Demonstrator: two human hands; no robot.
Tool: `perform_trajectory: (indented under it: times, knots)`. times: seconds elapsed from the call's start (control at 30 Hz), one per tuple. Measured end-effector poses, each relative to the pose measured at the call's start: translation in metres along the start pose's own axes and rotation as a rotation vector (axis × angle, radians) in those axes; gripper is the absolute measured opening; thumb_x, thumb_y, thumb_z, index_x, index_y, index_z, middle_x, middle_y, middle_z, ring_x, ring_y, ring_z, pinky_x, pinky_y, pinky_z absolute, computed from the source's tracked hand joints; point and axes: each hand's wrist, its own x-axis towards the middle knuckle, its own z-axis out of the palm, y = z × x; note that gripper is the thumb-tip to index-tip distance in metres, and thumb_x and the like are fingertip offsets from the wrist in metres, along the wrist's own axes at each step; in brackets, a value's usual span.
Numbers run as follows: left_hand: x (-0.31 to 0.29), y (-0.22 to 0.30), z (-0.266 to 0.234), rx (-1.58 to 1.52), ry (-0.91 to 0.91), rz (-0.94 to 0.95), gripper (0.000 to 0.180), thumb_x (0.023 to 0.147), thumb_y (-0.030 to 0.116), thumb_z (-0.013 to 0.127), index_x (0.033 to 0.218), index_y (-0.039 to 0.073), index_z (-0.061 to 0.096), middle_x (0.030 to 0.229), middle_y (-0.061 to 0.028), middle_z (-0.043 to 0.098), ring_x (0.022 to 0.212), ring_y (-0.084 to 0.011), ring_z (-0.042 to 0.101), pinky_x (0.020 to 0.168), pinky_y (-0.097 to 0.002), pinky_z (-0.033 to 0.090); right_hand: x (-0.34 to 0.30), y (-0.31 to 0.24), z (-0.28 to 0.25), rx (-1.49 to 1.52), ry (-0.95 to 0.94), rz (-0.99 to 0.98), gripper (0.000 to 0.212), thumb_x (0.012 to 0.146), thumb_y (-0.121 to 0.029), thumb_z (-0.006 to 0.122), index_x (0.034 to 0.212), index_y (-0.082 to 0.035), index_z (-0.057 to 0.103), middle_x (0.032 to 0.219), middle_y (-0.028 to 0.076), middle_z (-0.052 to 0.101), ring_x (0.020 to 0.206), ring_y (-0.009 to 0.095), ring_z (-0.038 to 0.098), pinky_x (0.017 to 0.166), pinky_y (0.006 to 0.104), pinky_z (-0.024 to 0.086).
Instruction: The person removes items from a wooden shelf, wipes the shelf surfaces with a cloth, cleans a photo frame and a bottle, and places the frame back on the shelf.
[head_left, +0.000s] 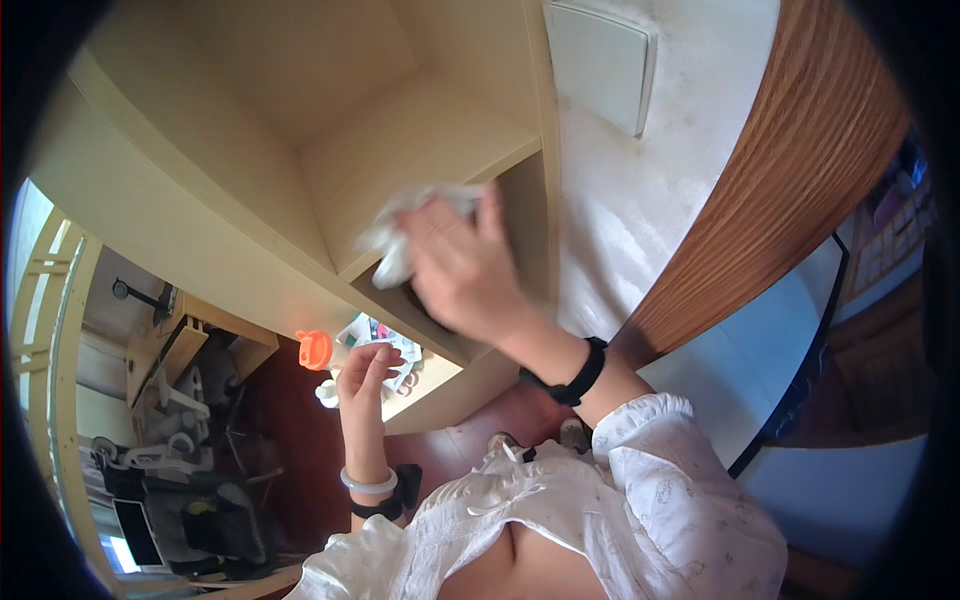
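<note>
The crumpled white cloth (400,235) lies pressed against the front edge of a pale cream wooden shelf board (420,150), held there under the right hand (462,270). That hand is spread rather than clenched: the fingers (488,215) lie long and nearly flat over the cloth, the palm bearing down on it, so the fabric bunches out to the left of the knuckles. Held so, the flat hand appears to keep as much cloth as possible against the wood. A black band (578,375) sits on this wrist, above a loose white patterned sleeve (660,470).

The left hand (368,375) is raised lower down, below the shelf board, with its fingers gently curled and the tips near one another. It seems to hold nothing, though whether the fingertips touch what lies behind them cannot be told. On its wrist are a pale translucent bangle (368,484) and a dark band (385,505).

Just left of this hand an orange cap (315,350) tops a whitish bottle. Farther out, the open cream shelf compartment (300,70) rises above, a white wall panel (600,60) hangs to the right, and a curved brown wooden edge (790,170) sweeps down beside it. Dark, cluttered equipment (190,480) stands on the floor at lower left.
</note>
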Motion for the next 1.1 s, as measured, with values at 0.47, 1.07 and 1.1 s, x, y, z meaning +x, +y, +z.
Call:
perform_trajectory:
  times: [0.47, 1.07, 1.1]
  knots:
    - [-0.017, -0.013, 0.000, -0.024, 0.019, -0.041, 0.017, 0.090, 0.014, 0.057, 0.096, -0.001, 0.061, 0.085, -0.0050, 0.064, 0.078, -0.0108, 0.059, 0.069, -0.0232, 0.045, 0.053, -0.011, 0.007, -0.090, -0.375, -0.061, 0.035, 0.076, -0.018, 0.051, 0.100, 0.006, 0.061, 0.096, 0.019, 0.063, 0.093, 0.032, 0.059, 0.102, 0.0509, 0.028]
    - [-0.035, -0.016, -0.031, -0.068, 0.033, -0.081, 0.018, 0.091, 0.018, 0.056, 0.094, 0.001, 0.060, 0.087, -0.0057, 0.064, 0.082, -0.0137, 0.061, 0.073, -0.0258, 0.046, 0.045, -0.052, 0.014, 0.432, -0.195, 0.176, 0.023, 0.089, -0.015, 0.049, 0.101, 0.003, 0.056, 0.082, 0.020, 0.063, 0.080, 0.036, 0.061, 0.101, 0.0575, 0.029]
    - [-0.034, -0.016, -0.032, -0.069, 0.038, -0.054, 0.017, 0.091, 0.017, 0.055, 0.094, 0.001, 0.060, 0.087, -0.0056, 0.064, 0.081, -0.0136, 0.061, 0.072, -0.0256, 0.046, 0.045, -0.054, 0.018, 0.367, -0.199, 0.192, 0.024, 0.088, -0.014, 0.050, 0.103, 0.004, 0.055, 0.085, 0.020, 0.063, 0.080, 0.035, 0.062, 0.101, 0.0569, 0.028]
